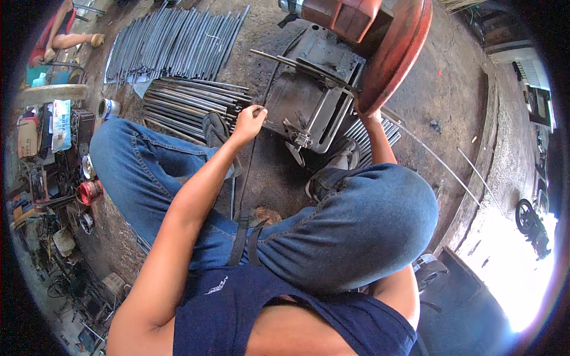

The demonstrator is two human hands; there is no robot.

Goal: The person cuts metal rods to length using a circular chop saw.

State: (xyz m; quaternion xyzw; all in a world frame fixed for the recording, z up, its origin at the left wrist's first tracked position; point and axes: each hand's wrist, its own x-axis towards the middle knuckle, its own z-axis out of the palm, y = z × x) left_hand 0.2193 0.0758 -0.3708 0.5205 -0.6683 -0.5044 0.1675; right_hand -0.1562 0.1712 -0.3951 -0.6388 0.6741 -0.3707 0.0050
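A cut-off saw with a red blade guard (399,56) and a dark metal base (297,101) stands on the floor before me. My left hand (249,123) is closed just left of the base, beside the ends of a pile of dark metal rods (190,107); what its fingers hold is too small to make out. My right hand (370,118) is by the lower edge of the guard, which hides most of its fingers. Thin rods (291,62) lie across the saw's base toward the guard. A long thin rod (436,150) slants away to the right, past my right hand.
A wide row of grey rods (178,44) lies at the far left. Shorter rods (389,132) lie by my right shoe (341,160). A cable (252,163) runs between my legs. Another person's leg (74,41) shows at top left. A red container (89,192) and clutter line the left.
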